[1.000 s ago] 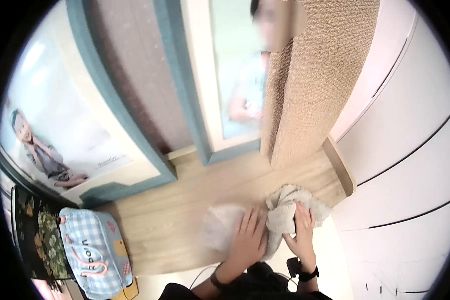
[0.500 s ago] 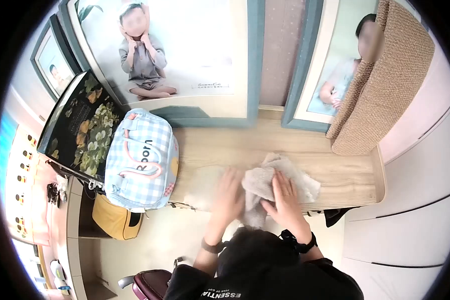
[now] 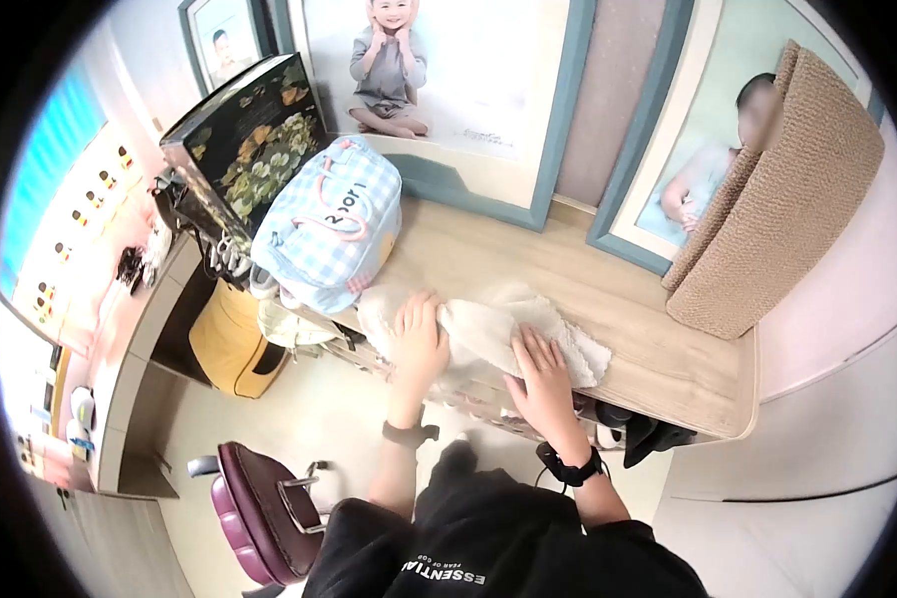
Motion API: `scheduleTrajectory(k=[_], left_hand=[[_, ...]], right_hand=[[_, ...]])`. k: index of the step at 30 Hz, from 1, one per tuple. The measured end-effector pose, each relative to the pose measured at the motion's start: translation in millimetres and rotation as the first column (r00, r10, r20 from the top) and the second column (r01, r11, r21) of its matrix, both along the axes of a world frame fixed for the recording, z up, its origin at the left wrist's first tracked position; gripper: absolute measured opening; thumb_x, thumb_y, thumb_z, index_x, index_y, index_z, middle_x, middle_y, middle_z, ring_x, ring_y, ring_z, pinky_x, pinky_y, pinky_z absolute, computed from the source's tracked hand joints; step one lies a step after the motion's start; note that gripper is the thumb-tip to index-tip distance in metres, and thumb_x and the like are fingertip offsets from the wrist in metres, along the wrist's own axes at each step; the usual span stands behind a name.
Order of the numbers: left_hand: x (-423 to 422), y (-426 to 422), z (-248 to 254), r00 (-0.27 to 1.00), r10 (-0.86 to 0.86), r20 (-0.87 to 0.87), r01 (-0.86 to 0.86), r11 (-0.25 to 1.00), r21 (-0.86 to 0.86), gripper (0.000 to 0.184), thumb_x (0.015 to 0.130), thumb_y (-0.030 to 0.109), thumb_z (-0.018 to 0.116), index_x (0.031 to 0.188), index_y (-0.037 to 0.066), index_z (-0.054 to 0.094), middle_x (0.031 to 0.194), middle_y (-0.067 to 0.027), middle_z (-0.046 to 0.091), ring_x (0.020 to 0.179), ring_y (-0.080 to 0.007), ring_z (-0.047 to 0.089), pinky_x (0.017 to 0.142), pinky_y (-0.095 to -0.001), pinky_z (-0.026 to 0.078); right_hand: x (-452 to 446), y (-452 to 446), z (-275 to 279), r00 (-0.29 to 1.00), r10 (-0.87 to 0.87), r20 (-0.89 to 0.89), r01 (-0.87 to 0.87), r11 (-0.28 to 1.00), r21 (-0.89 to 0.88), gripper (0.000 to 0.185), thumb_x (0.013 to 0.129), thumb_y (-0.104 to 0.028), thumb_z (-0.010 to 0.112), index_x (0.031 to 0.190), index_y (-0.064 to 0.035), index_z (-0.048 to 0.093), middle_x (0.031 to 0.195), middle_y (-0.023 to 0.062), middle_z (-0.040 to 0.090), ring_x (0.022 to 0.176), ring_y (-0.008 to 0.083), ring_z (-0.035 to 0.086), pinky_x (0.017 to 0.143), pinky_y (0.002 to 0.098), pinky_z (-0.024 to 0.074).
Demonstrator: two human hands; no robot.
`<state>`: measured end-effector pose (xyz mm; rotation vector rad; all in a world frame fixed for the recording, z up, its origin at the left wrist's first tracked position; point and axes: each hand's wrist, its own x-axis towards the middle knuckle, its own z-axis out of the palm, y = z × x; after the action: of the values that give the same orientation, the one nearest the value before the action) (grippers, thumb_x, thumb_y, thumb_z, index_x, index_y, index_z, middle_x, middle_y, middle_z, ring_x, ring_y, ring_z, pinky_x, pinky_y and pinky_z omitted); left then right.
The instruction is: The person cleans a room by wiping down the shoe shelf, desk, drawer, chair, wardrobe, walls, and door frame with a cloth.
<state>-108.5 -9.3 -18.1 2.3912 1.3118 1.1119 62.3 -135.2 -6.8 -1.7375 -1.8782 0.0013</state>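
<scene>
Fingers nearly straight and slightly parted, our left hand (image 3: 418, 344) and right hand (image 3: 546, 387) rest on the off-white textured cloth (image 3: 483, 329), partly spread but bunched mid-length, at the pale wood-grain tabletop's (image 3: 668, 364) front edge; we see no pinch.

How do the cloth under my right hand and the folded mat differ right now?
The cloth is pale and crumpled; the woven mat is brown and neatly folded. The cloth lies low under the right hand, while the mat stands upright, untouched, in front of a framed picture. Both rest on the wooden top.
</scene>
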Motion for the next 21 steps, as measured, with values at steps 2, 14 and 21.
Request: scheduleTrajectory(k=[2, 14, 21], left_hand=[[26, -26, -5, 1.000, 0.001, 0.007, -0.002, 0.997, 0.080, 0.038, 0.070, -0.001, 0.048, 0.109, 0.001, 0.049, 0.116, -0.0168, 0.049, 0.116, -0.0337, 0.041, 0.102, -0.0465, 0.026], [27, -177, -42, 0.947, -0.225, 0.229, 0.281, 0.926, -0.252, 0.022, 0.072, 0.004, 0.053, 0.094, -0.002, 0.051, 0.090, -0.0199, 0.054, 0.091, -0.0366, 0.052, 0.079, -0.0426, 0.042], [-115, -314, -100, 0.975, 0.143, 0.173, -0.019, 0.821, -0.571, 0.026, 0.080, 0.023, 0.060, 0.095, 0.003, 0.054, 0.082, -0.0181, 0.059, 0.079, -0.0355, 0.057, 0.069, -0.0430, 0.045]], right_hand=[[17, -31, 13, 1.000, 0.027, -0.012, -0.027, 1.000, -0.012, 0.055, 0.079, -0.010, 0.060, 0.129, 0.0008, 0.040, 0.133, 0.0197, 0.042, 0.125, 0.0343, 0.038, 0.104, 0.0474, 0.0279], [78, -144, -17, 0.980, -0.015, -0.199, 0.043, 0.989, 0.140, 0.053, 0.066, 0.009, 0.036, 0.116, 0.0052, 0.051, 0.123, 0.0205, 0.052, 0.121, 0.0350, 0.043, 0.104, 0.0439, 0.0296], [7, -184, -88, 0.889, 0.214, -0.404, -0.402, 0.788, -0.466, 0.048, 0.070, 0.008, 0.037, 0.114, 0.0018, 0.055, 0.108, 0.0214, 0.059, 0.107, 0.0311, 0.055, 0.093, 0.0362, 0.0393]])
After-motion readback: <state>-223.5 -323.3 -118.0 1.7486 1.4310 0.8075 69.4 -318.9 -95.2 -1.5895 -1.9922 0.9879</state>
